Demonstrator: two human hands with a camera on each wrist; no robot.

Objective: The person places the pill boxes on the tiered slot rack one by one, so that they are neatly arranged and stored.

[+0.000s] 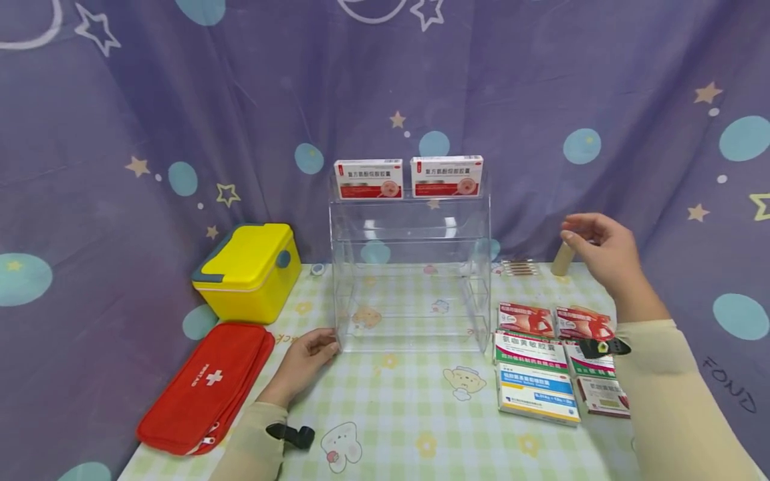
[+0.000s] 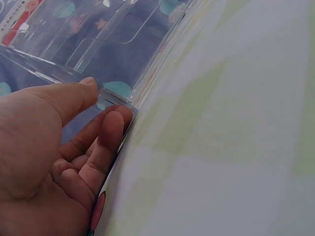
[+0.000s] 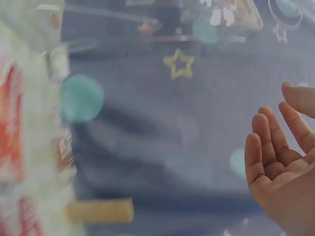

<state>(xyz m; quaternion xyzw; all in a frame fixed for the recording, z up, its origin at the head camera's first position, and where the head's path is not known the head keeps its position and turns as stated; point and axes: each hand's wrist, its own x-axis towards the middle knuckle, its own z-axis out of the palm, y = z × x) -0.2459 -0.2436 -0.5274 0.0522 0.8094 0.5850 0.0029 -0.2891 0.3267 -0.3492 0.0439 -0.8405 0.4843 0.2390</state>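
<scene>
A clear acrylic display rack (image 1: 410,342) stands mid-table, with two white-and-red medicine boxes (image 1: 369,180) (image 1: 446,177) side by side on its top tier. At the rack's front left bottom corner, my left hand (image 1: 305,361) pinches the edge; the left wrist view has the thumb (image 2: 81,96) on one side and the fingertips (image 2: 112,129) on the other. My right hand (image 1: 604,250) is raised at the right, fingers loosely bent and holding nothing. In the head view it overlaps a tan cylinder (image 1: 562,262), but the right wrist view shows the cylinder (image 3: 101,211) well away from the fingers.
Right of the rack lie several medicine boxes in rows, among them a blue-and-white one (image 1: 537,394) and red ones (image 1: 525,320). Behind them is a pack of swabs (image 1: 521,268). A yellow case (image 1: 249,274) and a red first-aid pouch (image 1: 207,387) occupy the left side.
</scene>
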